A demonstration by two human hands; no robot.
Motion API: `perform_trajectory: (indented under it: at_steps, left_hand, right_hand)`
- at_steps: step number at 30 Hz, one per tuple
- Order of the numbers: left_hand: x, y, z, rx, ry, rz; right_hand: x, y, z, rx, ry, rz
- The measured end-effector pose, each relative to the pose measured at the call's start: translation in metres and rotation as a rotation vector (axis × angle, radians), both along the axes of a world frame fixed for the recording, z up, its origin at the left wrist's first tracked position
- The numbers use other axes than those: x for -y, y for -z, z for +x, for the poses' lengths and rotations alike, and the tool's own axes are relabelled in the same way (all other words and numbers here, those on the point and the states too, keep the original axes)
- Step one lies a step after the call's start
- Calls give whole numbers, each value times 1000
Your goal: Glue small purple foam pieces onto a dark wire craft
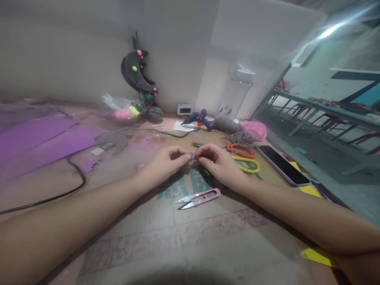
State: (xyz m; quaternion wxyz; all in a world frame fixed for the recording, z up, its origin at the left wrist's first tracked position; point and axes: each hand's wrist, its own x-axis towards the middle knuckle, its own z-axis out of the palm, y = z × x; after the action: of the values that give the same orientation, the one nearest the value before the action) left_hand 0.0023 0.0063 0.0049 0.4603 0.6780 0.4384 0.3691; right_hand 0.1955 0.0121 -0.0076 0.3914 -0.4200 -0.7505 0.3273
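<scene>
My left hand (168, 162) and my right hand (218, 162) meet above the cardboard-covered table (166, 237), fingertips pinched together on a small purple piece (191, 154). Both hands are closed around it; its shape is too small to make out. Pink thread snips (199, 198) lie on the cardboard just in front of my hands. Orange and yellow-handled scissors (242, 156) lie to the right of my right hand.
A smartphone (283, 164) lies at the right. Grey yarn (236, 132), a blue glue gun (197, 118), a clear bottle (239, 93) and a dark moon-shaped craft (136, 71) stand at the back. Purple sheets (38, 138) and a black cable (74, 174) lie left.
</scene>
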Motion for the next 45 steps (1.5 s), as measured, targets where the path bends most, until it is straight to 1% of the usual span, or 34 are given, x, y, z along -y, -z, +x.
perform_trajectory:
  at_steps: [5,11,15,18,21,27,33,37,45]
  left_hand:
    - [0,0,1,-6,-5,-12]
    - [-1,1,1,-6,7,-14]
    - [-1,3,0,8,22,-10]
    - [-1,5,0,28,31,-13]
    - [-1,6,0,32,32,-12]
    - [4,5,0,-70,-4,52]
    - [2,7,-1,-73,0,88]
    - [1,9,-1,-59,8,76]
    - [1,9,-1,-47,8,74]
  right_hand:
    - [-1,1,0,44,-23,0]
    - [0,-1,-1,77,-11,1]
    - [1,-4,-1,96,14,24]
    - [1,-7,-1,132,-1,14]
    - [2,-7,-2,97,-5,-18]
    - [5,-7,-4,49,42,-77]
    - [8,-11,-7,77,84,-30]
    - [8,-11,-7,63,84,-35]
    - [8,-11,-8,97,85,15]
